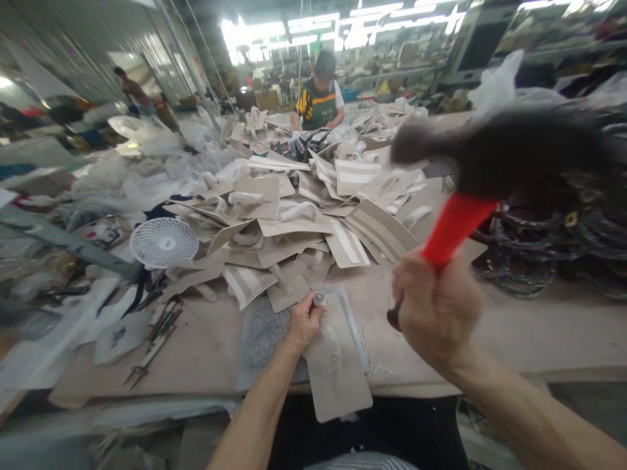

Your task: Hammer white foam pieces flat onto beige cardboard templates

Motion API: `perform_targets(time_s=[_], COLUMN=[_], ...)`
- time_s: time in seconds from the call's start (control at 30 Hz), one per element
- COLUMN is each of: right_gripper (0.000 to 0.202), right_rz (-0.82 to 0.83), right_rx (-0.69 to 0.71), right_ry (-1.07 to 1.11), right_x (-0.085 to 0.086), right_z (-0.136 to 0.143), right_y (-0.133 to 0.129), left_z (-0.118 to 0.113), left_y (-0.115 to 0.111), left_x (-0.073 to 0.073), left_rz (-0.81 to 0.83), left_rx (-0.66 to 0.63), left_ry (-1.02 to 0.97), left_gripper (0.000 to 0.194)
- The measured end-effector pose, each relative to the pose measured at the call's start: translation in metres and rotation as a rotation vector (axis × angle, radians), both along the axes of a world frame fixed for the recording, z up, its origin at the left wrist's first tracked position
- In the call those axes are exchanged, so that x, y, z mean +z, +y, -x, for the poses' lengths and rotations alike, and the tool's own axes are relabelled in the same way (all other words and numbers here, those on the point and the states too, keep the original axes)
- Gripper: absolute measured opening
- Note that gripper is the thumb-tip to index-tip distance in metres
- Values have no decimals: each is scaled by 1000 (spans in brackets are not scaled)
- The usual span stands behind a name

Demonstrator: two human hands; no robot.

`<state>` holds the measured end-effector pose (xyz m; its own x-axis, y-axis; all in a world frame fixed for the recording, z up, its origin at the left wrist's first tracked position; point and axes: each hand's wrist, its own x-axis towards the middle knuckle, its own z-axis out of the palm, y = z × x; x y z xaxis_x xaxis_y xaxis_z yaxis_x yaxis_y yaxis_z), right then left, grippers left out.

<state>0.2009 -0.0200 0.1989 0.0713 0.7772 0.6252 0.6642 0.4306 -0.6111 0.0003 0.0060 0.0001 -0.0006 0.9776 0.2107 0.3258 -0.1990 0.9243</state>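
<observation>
My right hand (435,307) is wrapped round the red handle of a hammer (458,225), raised at the right; its dark head is blurred by motion. My left hand (304,320) is closed in a pinch round a small round grey-topped piece (319,299), whose lower part is hidden by the fingers. Under it lies a beige panel (343,385) with a plastic-wrapped strip or handle along its middle. The panel overhangs the table's front edge and rests partly on a grey metal plate (264,336).
Similar beige panels (294,222) are heaped across the table (416,365). A white fan (164,243) and thin metal tools (155,343) stand left. Plastic-wrapped dark items (524,254) are piled right. Small white bits lie beside the plate. A co-worker (318,98) works opposite.
</observation>
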Motion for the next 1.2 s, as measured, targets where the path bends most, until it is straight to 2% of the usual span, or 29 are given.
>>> perform_targets(time_s=[0.03,0.07,0.1,0.17,0.2,0.37,0.43,0.47,0.53,0.6,0.67,0.7,0.77,0.87,0.93,1.03,1.1,1.17,1.2], right_gripper=[24,24,24,24,25,33,34,34,43,55,43,31,20,22,24,32,37,44,39], right_rz=[102,272,441,674,735,929,902,818,554,323,197,162,117,130,236,422,450,422,410], right_rx=[65,155,185,186,155,40,-29,-51,10,252,515,594,607,501,418,394,452,533,571], right_ry=[-121,-288,-431,-622,-664,-701,-750,-770,-777,-784,-848,-894,-968,-1021,-1028,-1008,-1010,-1050,-1071], right_x=[-18,-38,-57,-86,-96,-121,-130,-134,-138,-138,-136,-135,-131,-119,-107,-95,-95,-100,-101], right_z=[-2,-5,-11,-26,-36,-73,-74,-69,-50,-23,6,19,38,49,47,37,29,23,22], right_y=[-3,-6,-8,-12,-14,-23,-27,-29,-33,-37,-39,-38,-36,-32,-28,-22,-18,-15,-14], left_z=[0,0,0,0,0,0,0,-1,-2,-4,-6,-7,-6,3,11,20,22,20,19], left_y=[0,0,-1,-1,-1,0,-1,-1,-1,-1,1,3,8,14,15,9,3,-4,-7], left_x=[0,0,-1,-1,-2,-2,-1,-1,-1,0,1,3,11,36,58,86,90,84,78], left_rz=[2,2,1,-6,-12,-13,-6,-4,1,18,71,110,181,148,37,-88,-86,-33,-1], left_rx=[6,12,14,3,-8,-3,4,7,12,15,51,96,248,437,429,356,342,348,350], left_ry=[3,5,6,8,12,-8,-31,-41,-71,-126,-209,-266,-429,-706,-763,-677,-598,-528,-509], left_gripper=[20,21,22,22,21,18,19,19,19,21,26,28,32,37,39,39,38,37,37])
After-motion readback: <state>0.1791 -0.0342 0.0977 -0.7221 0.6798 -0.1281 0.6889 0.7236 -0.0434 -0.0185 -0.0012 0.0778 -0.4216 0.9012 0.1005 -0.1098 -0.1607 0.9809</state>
